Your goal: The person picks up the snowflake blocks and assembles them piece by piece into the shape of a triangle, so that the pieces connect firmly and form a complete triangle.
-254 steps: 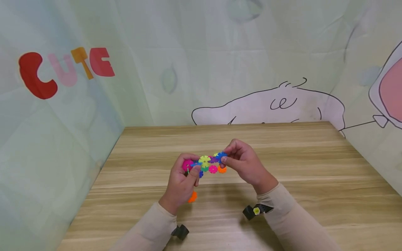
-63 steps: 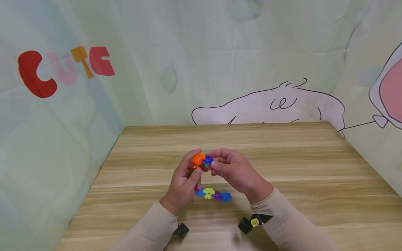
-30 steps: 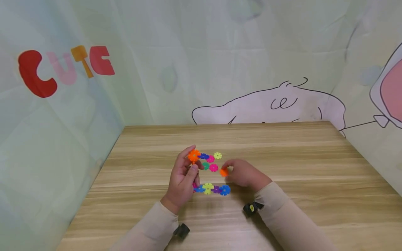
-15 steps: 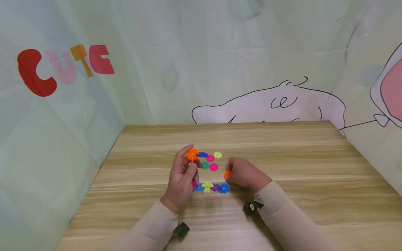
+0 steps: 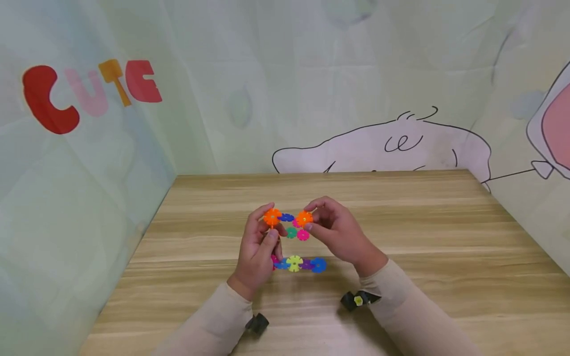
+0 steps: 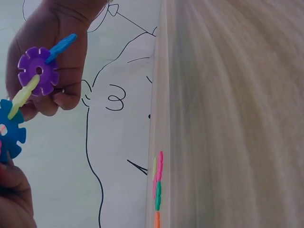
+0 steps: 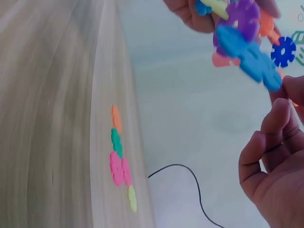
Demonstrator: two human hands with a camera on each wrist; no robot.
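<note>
My left hand (image 5: 256, 252) grips a chain of interlocking toy discs with notched rims. At its upper end an orange disc (image 5: 272, 216) joins a dark blue disc (image 5: 287, 217) that points right. The other end runs right below the fingers, through a yellow-green disc (image 5: 294, 263) and a purple disc (image 5: 306, 264) to a blue disc (image 5: 318, 265). My right hand (image 5: 345, 232) pinches a separate orange disc (image 5: 305, 219) by its edge, just right of the dark blue one; a small gap seems to part them. My left fingers hide the chain's middle.
Loose discs lie flat on the wooden table (image 5: 423, 217) beyond the hands: a green disc (image 5: 291, 233), a pink disc (image 5: 303, 235), another pink one partly covered, a yellow disc (image 7: 132, 198) and an orange one. A printed cloth wall (image 5: 200, 99) stands behind the table.
The chain was turned over, and a dark blue disc now sits on its orange end. My right hand picked an orange disc off the table and raised it leftward to that end.
</note>
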